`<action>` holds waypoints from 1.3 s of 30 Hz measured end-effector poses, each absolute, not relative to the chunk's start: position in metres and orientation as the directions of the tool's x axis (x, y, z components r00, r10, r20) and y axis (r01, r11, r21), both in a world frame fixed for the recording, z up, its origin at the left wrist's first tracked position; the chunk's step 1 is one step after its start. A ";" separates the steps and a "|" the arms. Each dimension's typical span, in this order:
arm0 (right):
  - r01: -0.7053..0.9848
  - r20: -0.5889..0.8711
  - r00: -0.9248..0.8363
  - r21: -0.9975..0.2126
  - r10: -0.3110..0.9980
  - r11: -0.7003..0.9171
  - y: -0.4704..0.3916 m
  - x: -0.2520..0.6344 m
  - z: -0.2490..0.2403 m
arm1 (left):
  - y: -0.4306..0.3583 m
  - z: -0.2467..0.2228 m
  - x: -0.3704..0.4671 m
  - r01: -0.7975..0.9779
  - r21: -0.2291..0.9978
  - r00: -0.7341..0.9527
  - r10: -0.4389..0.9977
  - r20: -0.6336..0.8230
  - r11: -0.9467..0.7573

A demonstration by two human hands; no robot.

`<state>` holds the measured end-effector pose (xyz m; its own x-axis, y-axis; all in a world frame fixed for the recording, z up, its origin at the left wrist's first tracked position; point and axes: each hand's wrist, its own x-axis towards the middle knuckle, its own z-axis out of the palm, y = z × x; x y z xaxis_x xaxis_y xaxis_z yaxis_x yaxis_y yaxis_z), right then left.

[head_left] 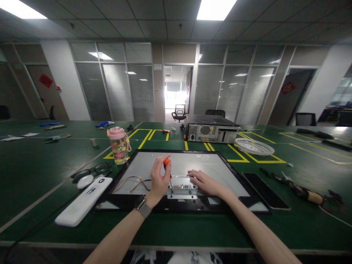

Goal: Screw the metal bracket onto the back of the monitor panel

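An orange-handled screwdriver (166,162) stands nearly upright in my left hand (160,176), fingers closed round its handle. Its tip points down at the left end of a metal bracket with connector ports (182,187). My right hand (205,181) rests with fingers stretched out on the bracket's right side. Under both hands lies a monitor panel (231,175), a pale sheet in a black frame, flat on the table. Thin loose wires (134,183) run across its left part. The screw, if any, under the screwdriver tip is too small to make out.
A pink-lidded bottle (118,146), glasses (95,169) and a white oblong device (84,201) are on the left. Behind the panel stands a computer case (211,128). A white basket (254,146), a black phone (264,190) and a bundle of cables (299,190) lie to the right.
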<state>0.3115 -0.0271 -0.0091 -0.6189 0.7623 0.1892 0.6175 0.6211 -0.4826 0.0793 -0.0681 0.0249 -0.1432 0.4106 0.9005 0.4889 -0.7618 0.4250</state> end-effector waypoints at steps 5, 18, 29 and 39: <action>0.628 0.176 -0.616 -0.480 0.768 0.613 -0.028 0.311 -0.008 | -0.068 0.023 0.078 0.492 0.386 -0.102 0.388 0.916 -0.780; 0.618 0.183 -0.614 -0.493 0.768 0.612 -0.029 0.311 -0.007 | -0.069 0.022 0.079 0.453 0.419 -0.070 0.438 0.896 -0.787; 0.633 0.161 -0.610 -0.489 0.776 0.600 -0.032 0.310 -0.003 | -0.070 0.025 0.080 0.520 0.362 -0.100 0.366 0.925 -0.773; 0.638 0.153 -0.615 -0.480 0.773 0.602 -0.032 0.308 -0.003 | -0.071 0.028 0.081 0.529 0.349 -0.115 0.342 0.933 -0.773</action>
